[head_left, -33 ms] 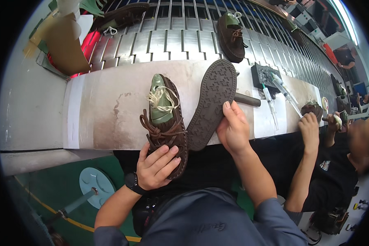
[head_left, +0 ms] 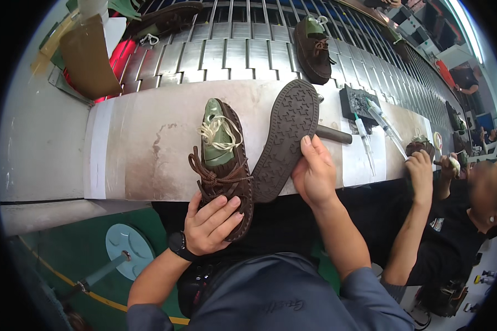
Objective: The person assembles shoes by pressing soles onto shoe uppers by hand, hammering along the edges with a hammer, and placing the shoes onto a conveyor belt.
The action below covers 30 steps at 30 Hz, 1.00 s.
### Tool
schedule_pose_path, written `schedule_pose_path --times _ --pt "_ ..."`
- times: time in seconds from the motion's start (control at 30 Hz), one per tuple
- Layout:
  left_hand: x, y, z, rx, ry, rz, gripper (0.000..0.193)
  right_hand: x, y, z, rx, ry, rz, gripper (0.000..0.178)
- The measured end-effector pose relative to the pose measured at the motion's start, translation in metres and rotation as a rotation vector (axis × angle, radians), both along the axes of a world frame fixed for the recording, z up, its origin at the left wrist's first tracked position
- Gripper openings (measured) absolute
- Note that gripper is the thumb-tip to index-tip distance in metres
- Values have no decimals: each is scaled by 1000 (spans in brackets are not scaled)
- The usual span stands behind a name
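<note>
My left hand (head_left: 212, 224) is wrapped over the toe of a dark brown lace-up shoe (head_left: 238, 187), which sits on a green shoe last (head_left: 220, 148) with pale cord bundled on it. Brown laces are tied in a bow over the shoe's front. Beside it, my right hand (head_left: 316, 175) pinches the edge of a dark brown shoe sole (head_left: 290, 124), thumb on the patterned tread that faces me. The sole's lower end lies against or very close to the shoe's side; I cannot tell if they touch. A hammer handle (head_left: 334, 134) sticks out from behind the sole.
Beyond the worktable (head_left: 165, 171) runs a metal slatted conveyor (head_left: 232, 52) carrying another brown shoe (head_left: 313, 52). Right of the hammer are a black block (head_left: 354, 102) and brushes (head_left: 364, 140). A co-worker's hand (head_left: 419, 171) handles a shoe at the right. A blue round stool (head_left: 130, 251) stands lower left.
The co-worker's head and arm at the right have shifted slightly. My hands, the shoe and the sole stay as they were.
</note>
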<state>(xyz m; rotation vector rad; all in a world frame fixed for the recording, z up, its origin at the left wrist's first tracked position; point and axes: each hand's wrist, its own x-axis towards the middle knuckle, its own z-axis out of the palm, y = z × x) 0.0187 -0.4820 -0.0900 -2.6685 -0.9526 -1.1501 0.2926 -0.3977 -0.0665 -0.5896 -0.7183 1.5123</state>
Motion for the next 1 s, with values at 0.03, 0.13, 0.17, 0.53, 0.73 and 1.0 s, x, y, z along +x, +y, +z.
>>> schedule_pose_path --times 0.03,0.13,0.17,0.53,0.73,1.0 --pt "0 0 -3 -7 -4 6 37 -2 1 0 -7 -4 6 42" --pt "-2 0 -10 -10 -9 4 36 -5 -2 -1 -37 15 -33 42" --pt "-2 3 -11 6 -12 -3 34 -4 -2 -3 -20 29 -39 42" --pt "-5 4 -11 28 -8 8 36 -4 -3 -9 32 53 -12 46" --pt "-5 2 -13 28 -10 -12 32 -6 -8 -4 10 -33 -85 47" --pt "-8 13 -2 124 -13 -4 27 -8 -7 0 41 -37 -50 48"
